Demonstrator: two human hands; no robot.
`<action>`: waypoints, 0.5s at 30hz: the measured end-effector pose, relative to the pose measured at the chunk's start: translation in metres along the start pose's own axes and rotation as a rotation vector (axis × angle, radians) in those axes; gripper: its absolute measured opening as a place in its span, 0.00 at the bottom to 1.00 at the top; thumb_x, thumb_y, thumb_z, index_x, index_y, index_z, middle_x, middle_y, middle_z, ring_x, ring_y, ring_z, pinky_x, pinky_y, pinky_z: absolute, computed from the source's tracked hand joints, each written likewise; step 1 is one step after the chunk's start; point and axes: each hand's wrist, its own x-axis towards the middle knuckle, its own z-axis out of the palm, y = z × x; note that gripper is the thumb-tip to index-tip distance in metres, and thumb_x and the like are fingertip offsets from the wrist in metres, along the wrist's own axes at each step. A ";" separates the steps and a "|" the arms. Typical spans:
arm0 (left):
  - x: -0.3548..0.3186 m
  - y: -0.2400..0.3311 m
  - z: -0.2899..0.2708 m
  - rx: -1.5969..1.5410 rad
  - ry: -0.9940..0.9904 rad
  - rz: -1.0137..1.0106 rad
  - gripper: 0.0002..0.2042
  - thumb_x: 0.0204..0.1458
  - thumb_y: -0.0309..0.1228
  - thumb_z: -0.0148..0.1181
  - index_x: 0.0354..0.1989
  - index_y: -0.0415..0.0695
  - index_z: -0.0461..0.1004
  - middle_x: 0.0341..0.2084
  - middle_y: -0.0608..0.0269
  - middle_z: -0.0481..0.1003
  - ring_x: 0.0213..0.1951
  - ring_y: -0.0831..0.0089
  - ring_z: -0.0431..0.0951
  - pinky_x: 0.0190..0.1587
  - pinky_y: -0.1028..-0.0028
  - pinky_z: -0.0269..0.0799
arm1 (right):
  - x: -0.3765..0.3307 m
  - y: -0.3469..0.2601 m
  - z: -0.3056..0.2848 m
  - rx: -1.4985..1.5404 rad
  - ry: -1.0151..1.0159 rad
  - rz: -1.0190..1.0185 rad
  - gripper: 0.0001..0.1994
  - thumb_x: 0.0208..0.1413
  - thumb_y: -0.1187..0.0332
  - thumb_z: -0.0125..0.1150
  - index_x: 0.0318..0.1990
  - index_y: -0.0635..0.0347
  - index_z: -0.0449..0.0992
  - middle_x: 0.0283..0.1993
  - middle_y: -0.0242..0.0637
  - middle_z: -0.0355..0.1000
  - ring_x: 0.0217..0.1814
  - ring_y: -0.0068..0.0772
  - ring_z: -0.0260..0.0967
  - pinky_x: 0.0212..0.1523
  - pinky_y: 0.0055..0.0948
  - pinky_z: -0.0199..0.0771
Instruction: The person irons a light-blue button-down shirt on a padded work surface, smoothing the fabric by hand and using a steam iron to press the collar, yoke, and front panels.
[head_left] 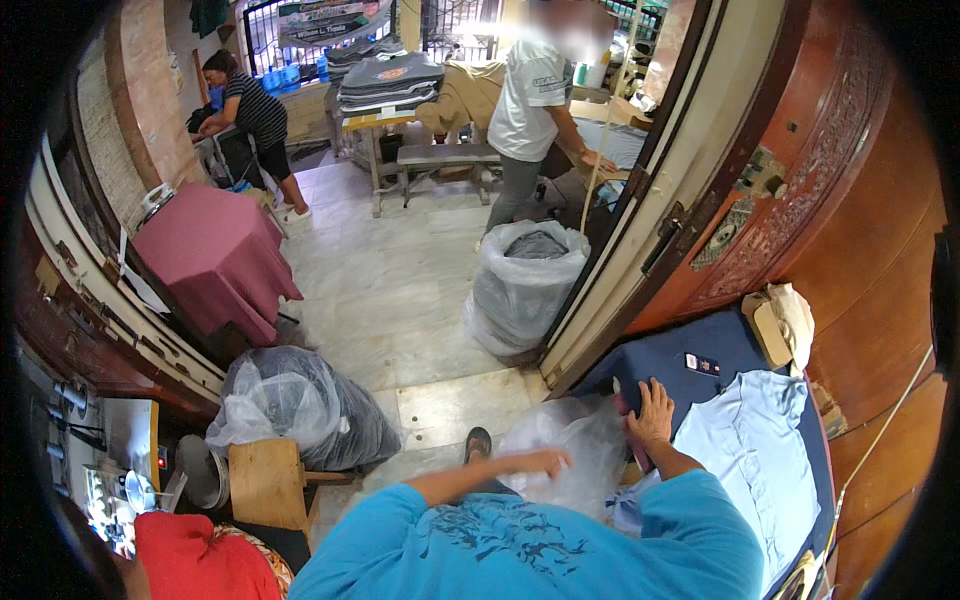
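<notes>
A pale, veined marble floor [350, 270] stretched beyond the doorway, its walking strip bounded by bulky bags on either side and narrowing at the threshold. On the right stood a tall reddish-brown wooden door [800, 180], its surface carved in relief. Beside it, the navy cloth-covered table [645, 355] ran toward the person, its left edge next to the sheer plastic. A rounded, clear plastic bag full of dark cloth [310, 405] slumped at the left of the threshold; an upright, whitish translucent sack with grey fabric at its mouth [525, 285] stood by the right jamb. The pale blue, smooth woven garment [745, 450] lay spread across the table's right part, lightly creased. Crumpled, filmy clear plastic [570, 430] bunched between the table and the person. The right hand [653, 410] lay by the table's left edge, fingers spread; the left hand [545, 462], blurred and loosely bent, was over the plastic, whether pinching it I could not tell. A small, dark rectangular phone [702, 364] rested above the garment's collar end.
</notes>
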 end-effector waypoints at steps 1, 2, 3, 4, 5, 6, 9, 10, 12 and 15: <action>0.013 -0.025 0.020 0.116 -0.091 -0.021 0.14 0.53 0.26 0.51 0.48 0.38 0.69 0.36 0.66 0.72 0.35 0.81 0.69 0.40 0.79 0.67 | 0.005 -0.015 -0.009 0.032 -0.016 -0.007 0.34 0.42 0.63 0.58 0.60 0.53 0.57 0.66 0.45 0.50 0.69 0.48 0.44 0.64 0.48 0.45; 0.036 -0.056 0.037 0.229 -0.213 -0.022 0.16 0.52 0.28 0.52 0.50 0.38 0.67 0.30 0.68 0.72 0.31 0.81 0.70 0.37 0.78 0.68 | 0.008 -0.022 -0.017 0.033 -0.005 -0.021 0.34 0.42 0.63 0.58 0.60 0.54 0.57 0.66 0.45 0.50 0.69 0.47 0.45 0.64 0.48 0.45; 0.042 -0.040 0.052 0.217 -0.272 -0.093 0.17 0.53 0.30 0.53 0.51 0.38 0.66 0.30 0.68 0.72 0.32 0.81 0.70 0.39 0.78 0.67 | -0.002 -0.014 -0.018 0.028 -0.019 0.007 0.34 0.42 0.63 0.58 0.60 0.54 0.57 0.66 0.45 0.50 0.69 0.47 0.45 0.64 0.47 0.46; 0.035 0.000 0.067 0.220 -0.299 -0.169 0.19 0.53 0.33 0.53 0.52 0.37 0.65 0.31 0.68 0.72 0.33 0.81 0.69 0.40 0.78 0.66 | -0.003 -0.011 -0.019 0.042 -0.023 0.006 0.34 0.42 0.63 0.58 0.60 0.54 0.57 0.65 0.45 0.51 0.69 0.47 0.45 0.64 0.47 0.46; 0.028 0.033 0.080 0.224 -0.342 -0.247 0.21 0.54 0.36 0.54 0.54 0.37 0.64 0.32 0.69 0.72 0.34 0.81 0.69 0.41 0.77 0.65 | -0.007 -0.003 -0.013 0.051 0.014 -0.016 0.33 0.42 0.63 0.58 0.60 0.55 0.57 0.65 0.45 0.51 0.68 0.47 0.45 0.64 0.46 0.46; 0.017 0.050 0.083 0.237 -0.354 -0.328 0.24 0.54 0.38 0.54 0.55 0.36 0.63 0.33 0.69 0.72 0.35 0.81 0.69 0.42 0.77 0.65 | -0.006 -0.005 -0.013 0.047 0.018 -0.017 0.33 0.42 0.63 0.58 0.60 0.55 0.57 0.65 0.45 0.51 0.68 0.47 0.45 0.64 0.46 0.46; 0.015 0.053 0.053 0.077 -0.153 -0.200 0.24 0.53 0.39 0.54 0.57 0.42 0.60 0.28 0.70 0.68 0.32 0.79 0.69 0.38 0.79 0.67 | 0.001 -0.015 -0.017 0.037 -0.018 0.029 0.34 0.42 0.63 0.58 0.61 0.54 0.57 0.67 0.45 0.49 0.69 0.47 0.44 0.65 0.47 0.44; 0.012 0.061 0.053 0.088 -0.089 -0.238 0.25 0.53 0.40 0.54 0.57 0.42 0.60 0.29 0.70 0.69 0.33 0.79 0.69 0.38 0.78 0.67 | -0.002 -0.017 -0.016 0.047 -0.029 0.040 0.34 0.42 0.63 0.58 0.61 0.54 0.57 0.67 0.45 0.49 0.69 0.47 0.44 0.65 0.47 0.44; 0.006 0.081 0.059 0.066 -0.049 -0.351 0.26 0.53 0.42 0.54 0.58 0.43 0.60 0.32 0.67 0.70 0.36 0.78 0.70 0.40 0.77 0.67 | 0.000 -0.014 -0.018 0.055 -0.037 0.048 0.34 0.42 0.63 0.58 0.61 0.54 0.57 0.67 0.45 0.48 0.70 0.47 0.43 0.65 0.47 0.43; -0.003 0.069 0.046 0.054 0.019 -0.421 0.28 0.52 0.46 0.55 0.59 0.45 0.60 0.38 0.64 0.71 0.40 0.74 0.71 0.43 0.74 0.68 | -0.001 -0.011 -0.017 0.039 -0.053 0.040 0.34 0.42 0.63 0.58 0.61 0.54 0.57 0.67 0.45 0.49 0.70 0.47 0.43 0.66 0.48 0.42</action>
